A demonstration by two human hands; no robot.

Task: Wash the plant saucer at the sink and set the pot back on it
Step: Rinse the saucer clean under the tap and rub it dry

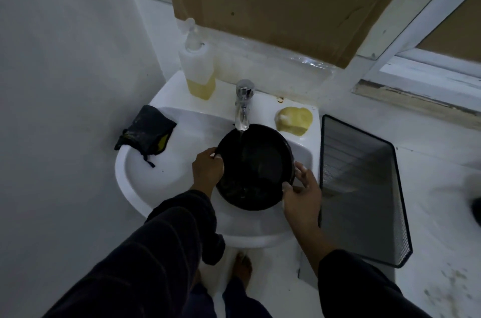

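A black round plant saucer (256, 161) is being held over the basin of a white pedestal sink (135, 177), directly under the chrome tap (243, 104); a thin stream of water (240, 139) is being poured from the spout onto the far part of the saucer's inner face; the saucer is being kept tilted, its near edge lower, where dark wet residue is being gathered. The saucer's left rim is being gripped by the left hand (208, 168), fingers curled closed over the edge; the near right rim is being pinched by the right hand (303, 194), thumb laid on the upper lip and the remaining fingers spread partly open along the outside. Both forearms are being covered by dark sleeves (166, 239), the right one pushed back from the wrist. A dark crumpled cloth (145, 133) with a yellow patch is being draped over the sink's left rim; a yellow sponge (294, 118) is being left on the right back corner; a clear soap dispenser (196, 68), holding a low level of yellowish liquid, is being stood on the back ledge left of the tap; a black mesh bin (364, 187) is being kept on the floor just right of the sink.
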